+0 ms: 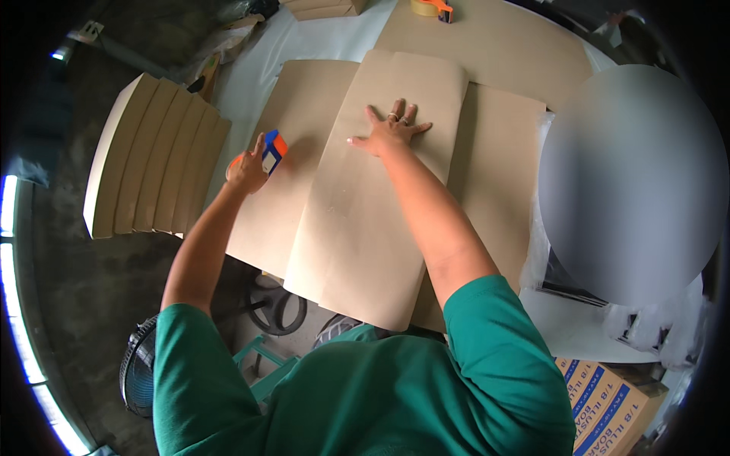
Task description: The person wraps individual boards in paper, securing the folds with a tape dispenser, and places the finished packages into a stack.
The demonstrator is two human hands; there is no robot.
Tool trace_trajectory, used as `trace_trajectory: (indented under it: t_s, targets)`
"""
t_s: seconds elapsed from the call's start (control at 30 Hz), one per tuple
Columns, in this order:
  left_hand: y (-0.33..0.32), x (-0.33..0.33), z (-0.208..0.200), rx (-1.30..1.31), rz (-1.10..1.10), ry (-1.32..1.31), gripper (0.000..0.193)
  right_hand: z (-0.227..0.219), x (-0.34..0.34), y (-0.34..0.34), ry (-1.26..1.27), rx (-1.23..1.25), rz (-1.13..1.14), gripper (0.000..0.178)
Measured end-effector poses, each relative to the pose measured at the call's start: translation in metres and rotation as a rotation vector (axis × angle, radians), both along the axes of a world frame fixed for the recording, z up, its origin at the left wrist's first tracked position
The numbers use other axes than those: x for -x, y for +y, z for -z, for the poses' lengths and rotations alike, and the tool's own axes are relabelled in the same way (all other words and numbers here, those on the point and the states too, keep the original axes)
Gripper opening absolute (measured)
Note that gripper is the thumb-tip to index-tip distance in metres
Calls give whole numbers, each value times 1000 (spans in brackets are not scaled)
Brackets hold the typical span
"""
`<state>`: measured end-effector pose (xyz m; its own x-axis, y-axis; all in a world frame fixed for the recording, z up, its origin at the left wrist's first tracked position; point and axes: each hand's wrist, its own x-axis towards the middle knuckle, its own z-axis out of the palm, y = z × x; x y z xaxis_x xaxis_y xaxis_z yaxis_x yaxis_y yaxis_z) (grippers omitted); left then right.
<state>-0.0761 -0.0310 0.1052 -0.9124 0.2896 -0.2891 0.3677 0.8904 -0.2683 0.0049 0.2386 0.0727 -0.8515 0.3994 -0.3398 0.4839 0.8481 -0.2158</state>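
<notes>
A large brown paper or thin cardboard sheet (365,220) lies across the table in front of me, its middle panel folded over and raised above the two side parts. My right hand (391,135) presses on the upper middle of that panel, fingers spread wide. To the left, my left hand (247,173) is closed around a blue and orange tape dispenser (272,150). It is held over the sheet's left part (262,213), near that part's left edge. The hand covers much of the dispenser's near side.
A stack of folded brown cardboard pieces (156,156) stands at the left. Another orange tape dispenser (433,9) lies at the far edge on more brown board (517,49). A large blurred grey round shape (635,182) hides the right side. Printed cartons (608,403) sit lower right; a fan (138,368) lower left.
</notes>
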Motion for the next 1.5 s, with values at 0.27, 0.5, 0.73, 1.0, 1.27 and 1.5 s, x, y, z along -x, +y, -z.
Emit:
trace_trajectory:
  t_s: [0.27, 0.5, 0.73, 1.0, 1.27, 1.5]
  targets:
    - [-28, -53, 63, -584, 357, 353, 64, 52, -98, -99, 247, -37, -507, 73]
    - [-76, -107, 113, -956, 323, -441, 69, 27, -249, -126, 341, 23, -421, 72]
    - [-80, -199, 124, -1170, 219, -537, 78, 120, -336, -145, 918, 1033, 744, 58]
    - [-108, -134, 113, -1229, 511, -213, 48, 95, -318, -110, 1012, 287, 370, 48]
    - [-74, -67, 92, -1215, 774, -818, 122, 69, -260, -33, 429, 173, 38, 116]
    - [-38, -96, 100, -1316, 702, -1072, 122, 101, -290, -30, 471, 96, 93, 115]
